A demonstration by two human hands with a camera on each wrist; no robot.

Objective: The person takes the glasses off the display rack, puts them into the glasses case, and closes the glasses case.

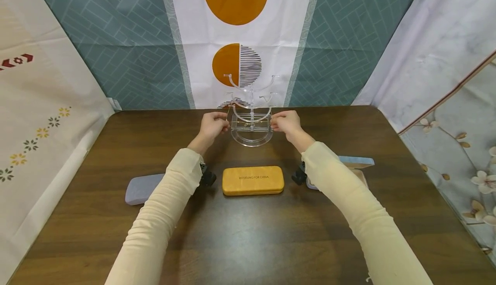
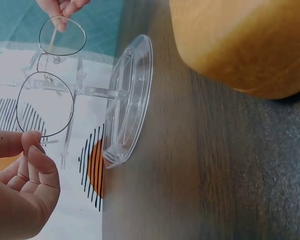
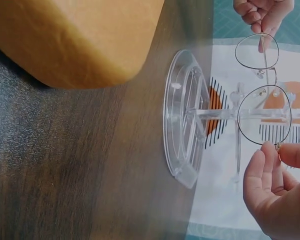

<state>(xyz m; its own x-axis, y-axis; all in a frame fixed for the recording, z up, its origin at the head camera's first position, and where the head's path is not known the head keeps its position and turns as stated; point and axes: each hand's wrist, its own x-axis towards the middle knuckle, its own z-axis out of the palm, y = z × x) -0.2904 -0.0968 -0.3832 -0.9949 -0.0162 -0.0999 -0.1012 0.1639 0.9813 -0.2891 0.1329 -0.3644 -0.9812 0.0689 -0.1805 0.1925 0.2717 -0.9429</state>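
Thin-rimmed eyeglasses are held between both hands in front of a clear plastic display stand. My left hand pinches one side of the frame near the hinge. On the other side, my right hand pinches the opposite hinge between thumb and fingers. In the right wrist view the round lenses of the eyeglasses overlap the stand's upright post. Whether the eyeglasses touch the stand's arms cannot be told.
A yellow glasses case lies closed on the brown table, between the forearms. Partly behind the left sleeve is a grey-blue case. By the right sleeve, a light-blue case stands with its lid raised. Patterned cloth hangs behind the table.
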